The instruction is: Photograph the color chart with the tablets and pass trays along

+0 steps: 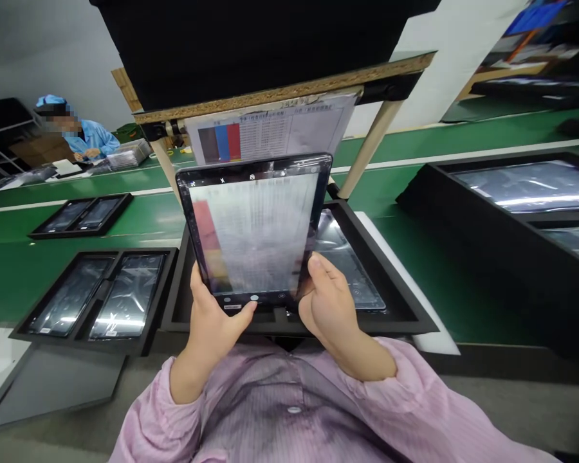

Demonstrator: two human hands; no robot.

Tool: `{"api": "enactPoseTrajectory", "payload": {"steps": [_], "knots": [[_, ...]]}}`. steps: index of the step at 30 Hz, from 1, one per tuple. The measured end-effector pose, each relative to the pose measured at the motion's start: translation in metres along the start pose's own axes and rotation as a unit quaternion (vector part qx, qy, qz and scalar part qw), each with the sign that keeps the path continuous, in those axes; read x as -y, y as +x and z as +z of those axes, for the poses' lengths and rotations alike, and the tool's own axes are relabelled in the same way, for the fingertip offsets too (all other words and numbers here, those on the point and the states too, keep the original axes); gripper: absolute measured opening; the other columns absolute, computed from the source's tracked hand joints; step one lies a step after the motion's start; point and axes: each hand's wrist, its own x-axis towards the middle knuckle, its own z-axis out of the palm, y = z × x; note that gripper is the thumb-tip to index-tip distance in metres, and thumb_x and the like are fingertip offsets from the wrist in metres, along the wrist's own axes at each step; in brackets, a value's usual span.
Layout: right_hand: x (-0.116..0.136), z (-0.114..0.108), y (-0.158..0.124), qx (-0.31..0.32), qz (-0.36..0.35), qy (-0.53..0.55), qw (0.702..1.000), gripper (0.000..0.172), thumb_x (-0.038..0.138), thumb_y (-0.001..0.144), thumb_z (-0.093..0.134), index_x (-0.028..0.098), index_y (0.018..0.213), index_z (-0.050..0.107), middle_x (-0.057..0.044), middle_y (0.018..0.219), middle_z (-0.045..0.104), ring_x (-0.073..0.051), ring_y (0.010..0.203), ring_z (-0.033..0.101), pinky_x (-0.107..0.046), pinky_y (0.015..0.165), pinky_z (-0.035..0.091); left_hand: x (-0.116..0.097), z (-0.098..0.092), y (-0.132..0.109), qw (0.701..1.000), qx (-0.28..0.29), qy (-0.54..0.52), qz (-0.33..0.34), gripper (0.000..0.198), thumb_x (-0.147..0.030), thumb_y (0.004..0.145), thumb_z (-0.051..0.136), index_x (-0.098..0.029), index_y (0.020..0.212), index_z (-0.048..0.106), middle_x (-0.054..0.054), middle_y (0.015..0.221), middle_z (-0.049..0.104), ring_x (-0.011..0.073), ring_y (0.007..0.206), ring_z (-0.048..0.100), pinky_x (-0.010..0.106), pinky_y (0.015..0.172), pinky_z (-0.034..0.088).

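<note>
You hold the black-framed rectangular tablet (pixel 255 228) upright in both hands, above the black moulded tray (pixel 405 308) on the green conveyor belt (pixel 9 283). Your left hand (pixel 211 325) clasps its lower left corner, thumb resting at the round button on the bottom bar of the screen. Your right hand (pixel 325 302) clasps the lower right edge, thumb on the bezel.

The screen shows a blurred live image of the white printed chart with grey, blue and red bars (pixel 270 132), which hangs under the chipboard shelf (pixel 289 90). To do this well:

1. Keep the tablet parallel to the chart.
2. Steady both wrists until the image sharpens.
3. Press the button lightly, without tilting the frame.
4. Keep your fingers off the lens side, which is hidden here.
</note>
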Motion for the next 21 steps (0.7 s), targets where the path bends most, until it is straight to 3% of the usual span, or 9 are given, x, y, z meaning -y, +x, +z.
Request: {"api": "enactPoseTrajectory", "payload": {"steps": [7, 16, 19, 21], "knots": [[0.001, 0.001, -0.002, 0.007, 0.003, 0.009, 1.0, 0.035, 0.059, 0.088, 0.064, 0.024, 0.086, 0.06, -0.004, 0.097, 0.071, -0.025, 0.104, 0.066, -0.04, 0.085, 0.059, 0.002, 0.005, 0.001, 0.999, -0.02, 0.038, 0.015, 0.109, -0.043, 0.073, 0.079, -0.014, 0.152, 0.011, 0.028, 0.153, 0.033, 0.0375, 0.141, 0.043, 0.056, 0.115, 0.038], [-0.002, 0.001, -0.001, 0.006, 0.008, 0.047, 0.999, 0.033, 0.056, 0.085, 0.07, 0.024, 0.086, 0.064, -0.003, 0.098, 0.072, -0.025, 0.106, 0.066, -0.041, 0.089, 0.059, 0.001, 0.003, -0.001, 1.0, -0.001, 0.014, -0.006, 0.115, -0.041, 0.07, 0.082, -0.012, 0.153, 0.009, 0.027, 0.147, 0.041, 0.0369, 0.141, 0.043, 0.057, 0.116, 0.035], [0.0, 0.002, 0.001, -0.015, 0.016, 0.06, 0.998, 0.036, 0.057, 0.08, 0.076, 0.023, 0.084, 0.067, -0.003, 0.098, 0.073, -0.026, 0.108, 0.066, -0.042, 0.091, 0.058, 0.009, -0.003, 0.001, 0.998, 0.007, -0.058, 0.003, 0.102, -0.041, 0.073, 0.081, -0.014, 0.152, 0.022, 0.023, 0.143, 0.049, 0.0344, 0.137, 0.049, 0.054, 0.116, 0.036], [0.005, 0.003, 0.001, -0.03, 0.032, 0.072, 0.996, 0.037, 0.057, 0.076, 0.08, 0.023, 0.086, 0.071, -0.004, 0.101, 0.074, -0.027, 0.11, 0.066, -0.044, 0.095, 0.057, 0.015, -0.009, 0.006, 0.981, 0.015, -0.191, 0.003, 0.079, -0.044, 0.082, 0.075, -0.018, 0.147, 0.038, 0.018, 0.139, 0.057, 0.0308, 0.134, 0.054, 0.048, 0.114, 0.041]]}}
